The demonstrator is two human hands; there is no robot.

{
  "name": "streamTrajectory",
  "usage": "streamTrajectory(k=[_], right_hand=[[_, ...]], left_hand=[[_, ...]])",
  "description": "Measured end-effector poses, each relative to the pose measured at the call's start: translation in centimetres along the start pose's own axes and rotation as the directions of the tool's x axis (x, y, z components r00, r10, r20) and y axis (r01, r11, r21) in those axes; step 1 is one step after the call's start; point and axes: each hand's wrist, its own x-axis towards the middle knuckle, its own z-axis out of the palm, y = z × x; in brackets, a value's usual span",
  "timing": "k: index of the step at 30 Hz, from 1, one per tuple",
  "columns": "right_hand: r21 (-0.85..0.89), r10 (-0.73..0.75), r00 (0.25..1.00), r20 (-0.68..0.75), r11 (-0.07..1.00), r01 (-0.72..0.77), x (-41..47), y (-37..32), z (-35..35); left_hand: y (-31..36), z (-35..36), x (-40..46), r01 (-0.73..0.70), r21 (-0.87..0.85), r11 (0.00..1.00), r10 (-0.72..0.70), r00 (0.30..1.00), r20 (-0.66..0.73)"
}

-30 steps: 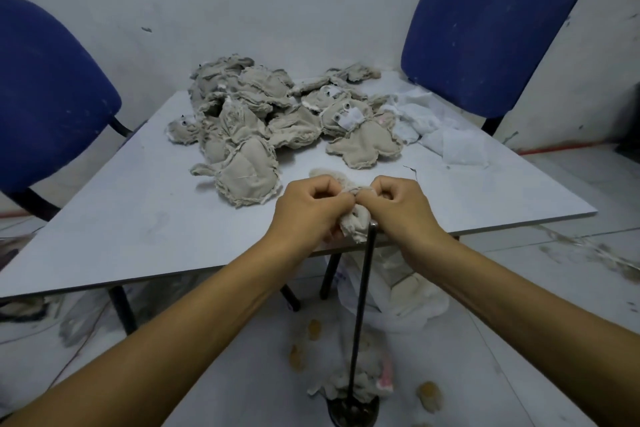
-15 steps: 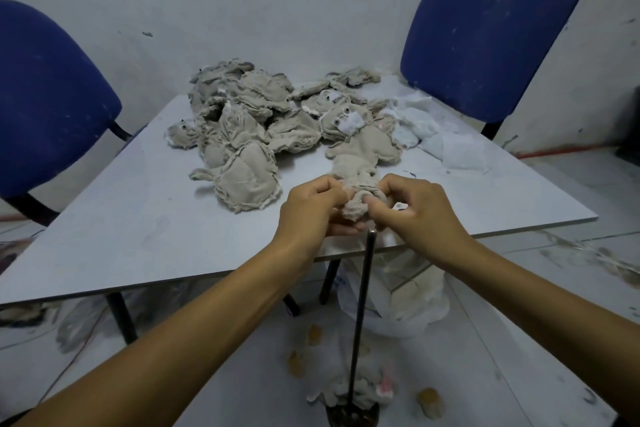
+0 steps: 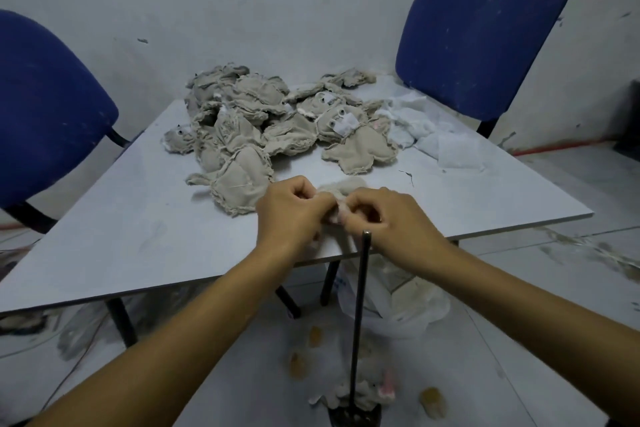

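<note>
while a small cloth toy [image 3: 343, 187] is pinched by the left grip [image 3: 291, 215] and the right grip [image 3: 393, 218], a metal rod [image 3: 359, 305] is seen just below them.

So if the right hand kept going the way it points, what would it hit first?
Probably the left hand: the right hand points up-left at it, with only the small cloth piece both pinch between them. Beyond lies the beige pile, though depth is unclear.

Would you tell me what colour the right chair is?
The right chair is dark blue; head view.
</note>
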Motion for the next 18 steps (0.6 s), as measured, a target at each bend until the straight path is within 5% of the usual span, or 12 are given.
streamTrajectory(k=[2, 5, 8, 11, 15, 18], right_hand=[[-0.006, -0.024, 0.997, -0.075, 1.0, 0.024, -0.1, -0.1, 0.3], [0.271, 0.169, 0.974, -0.15, 0.955, -0.124, 0.5, 0.6, -1.6], [0.656, 0.308, 0.949, -0.064, 0.73, -0.193, 0.9, 1.1, -3.2], [0.719, 0.307, 0.951, 0.034, 0.654, -0.237, 0.8, 1.0, -2.0], [0.631, 0.325, 0.944, -0.047, 0.743, -0.224, 1.1, 1.6, -1.2], [0.079, 0.016, 0.922, -0.387, 0.997, 0.015, 0.9, 2.3, -1.3]], left_hand=[[0.0, 0.2, -0.2, -0.19, 0.121, 0.974, 0.189, 0.982, 0.021], [0.5, -0.9, 0.7, -0.349, 0.027, 0.937, 0.325, 0.895, 0.305], [-0.5, -2.4, 1.9, -0.253, -0.031, 0.967, 0.237, 0.843, 0.484], [-1.4, -1.6, 1.6, -0.006, -0.258, 0.966, 0.144, 0.843, 0.518], [-1.6, -0.3, 1.8, 0.204, -0.45, 0.869, -0.01, 0.918, 0.398], [-2.0, 0.0, 1.8, 0.225, -0.483, 0.846, -0.055, 0.938, 0.342]])
